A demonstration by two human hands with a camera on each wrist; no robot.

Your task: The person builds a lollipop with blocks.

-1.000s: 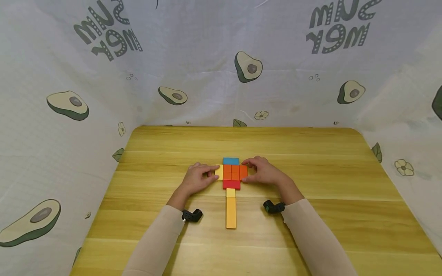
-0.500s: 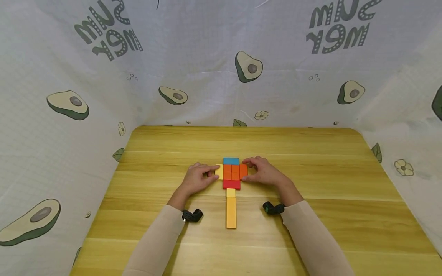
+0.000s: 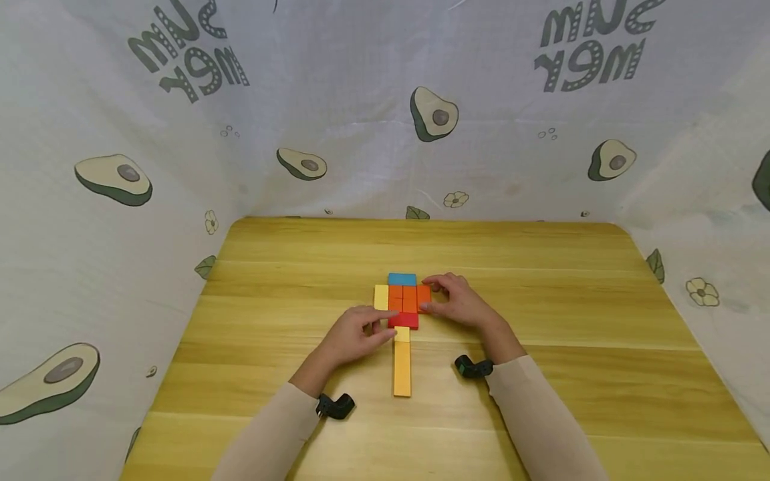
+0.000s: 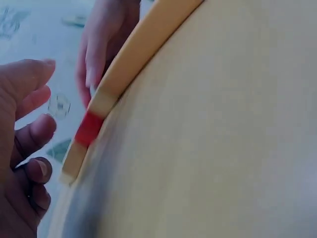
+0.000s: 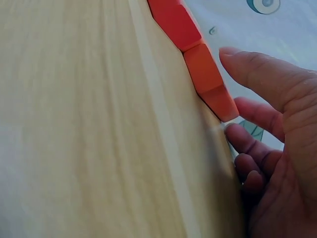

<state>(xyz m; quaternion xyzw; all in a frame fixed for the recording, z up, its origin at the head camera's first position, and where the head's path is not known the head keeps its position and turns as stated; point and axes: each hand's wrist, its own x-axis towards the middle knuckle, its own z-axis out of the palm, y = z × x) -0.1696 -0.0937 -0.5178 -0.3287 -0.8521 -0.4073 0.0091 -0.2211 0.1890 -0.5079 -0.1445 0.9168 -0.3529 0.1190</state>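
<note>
Flat wooden blocks lie together in a lollipop-like figure on the table. My left hand (image 3: 355, 334) has its index finger over the red block (image 3: 411, 321) and its thumb by the small yellow block (image 3: 402, 334) below. The left wrist view shows its fingers bent loosely, apart from the blocks. My right hand (image 3: 458, 300) is at the right-hand orange block (image 3: 424, 294), index finger by the far end and thumb over the near end. In the right wrist view, the thumb sits just off that orange block (image 5: 204, 69); whether a fingertip touches it is hard to tell.
Small orange squares (image 3: 402, 295) fill the figure's middle, with a blue block (image 3: 402, 279) behind and a pale yellow block (image 3: 381, 297) at their left. A long yellow-orange strip (image 3: 402, 371) points toward the person. A patterned cloth (image 3: 361, 80) hangs around the wooden table (image 3: 541, 401).
My left hand has let go of the pale yellow block at the left and moved nearer and rightward to the red block. My right hand stays almost in place by the orange block.
</note>
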